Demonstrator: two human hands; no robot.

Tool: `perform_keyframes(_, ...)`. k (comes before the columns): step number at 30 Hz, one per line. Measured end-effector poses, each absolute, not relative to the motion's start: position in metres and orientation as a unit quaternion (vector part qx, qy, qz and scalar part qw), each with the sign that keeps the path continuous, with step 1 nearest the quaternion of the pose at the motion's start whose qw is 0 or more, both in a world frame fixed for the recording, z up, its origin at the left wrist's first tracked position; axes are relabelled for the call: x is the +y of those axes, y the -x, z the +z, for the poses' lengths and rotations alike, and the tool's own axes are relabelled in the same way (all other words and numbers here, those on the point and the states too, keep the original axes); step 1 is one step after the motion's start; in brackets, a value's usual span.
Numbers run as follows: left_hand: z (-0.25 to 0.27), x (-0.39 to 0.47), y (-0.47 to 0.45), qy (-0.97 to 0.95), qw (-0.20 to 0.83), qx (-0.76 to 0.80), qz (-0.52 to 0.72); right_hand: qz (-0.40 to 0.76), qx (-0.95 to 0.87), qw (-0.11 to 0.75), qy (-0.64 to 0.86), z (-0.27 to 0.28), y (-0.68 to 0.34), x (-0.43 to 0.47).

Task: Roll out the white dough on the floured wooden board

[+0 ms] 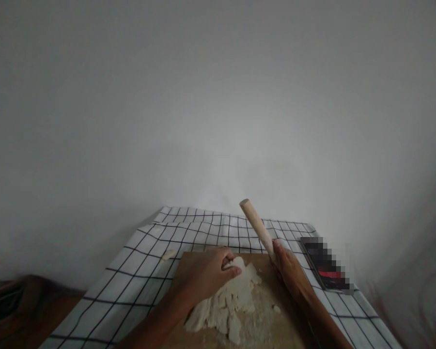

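so the left hand [221, 269] is pinching the top edge of some ragged dough [221, 310], which is lying on a wooden board [288, 332] on the bench, checked cloth [119, 281] underneath. right hand [288, 269] is wrapped round a rolling pin [257, 225], slanting away leftward.

Head-worn view, forward and down
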State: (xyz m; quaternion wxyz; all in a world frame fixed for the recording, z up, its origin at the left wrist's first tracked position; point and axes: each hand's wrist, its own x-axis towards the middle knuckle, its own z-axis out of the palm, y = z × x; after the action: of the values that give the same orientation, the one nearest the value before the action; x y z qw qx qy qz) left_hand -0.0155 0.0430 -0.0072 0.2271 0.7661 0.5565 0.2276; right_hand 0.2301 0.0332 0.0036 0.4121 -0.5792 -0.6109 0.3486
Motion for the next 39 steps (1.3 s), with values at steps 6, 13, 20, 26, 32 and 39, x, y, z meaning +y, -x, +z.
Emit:
perform_keyframes(6, -0.005, 0.049, 0.019, -0.729, 0.261, 0.550, 0.314, 0.344, -0.614, 0.402, 0.586, 0.005, -0.230, 0.033)
perform_keyframes(13, 0.012, 0.041, 0.030, -0.761, 0.206, 0.557, 0.262, 0.344, -0.621, 0.396, 0.583, -0.001, -0.235, 0.034)
perform_keyframes(20, 0.005, 0.049, 0.027, -0.783, 0.196, 0.494, 0.323, 0.239, -0.682, 0.282, 0.631, 0.007, -0.231, 0.044)
perform_keyframes(26, 0.014, 0.062, 0.047, -0.632, 0.192, 0.541, 0.522, 0.087, -0.800, 0.140, 0.577, 0.014, -0.227, 0.055)
perform_keyframes(32, 0.032, 0.051, 0.052, -0.592, 0.249, 0.464, 0.610, 0.097, -0.823, 0.147, 0.540, 0.013, -0.227, 0.035)
perform_keyframes(39, 0.053, 0.029, 0.046, -0.719, 0.206, 0.469, 0.470, 0.087, -0.807, 0.120, 0.572, 0.020, -0.235, 0.022)
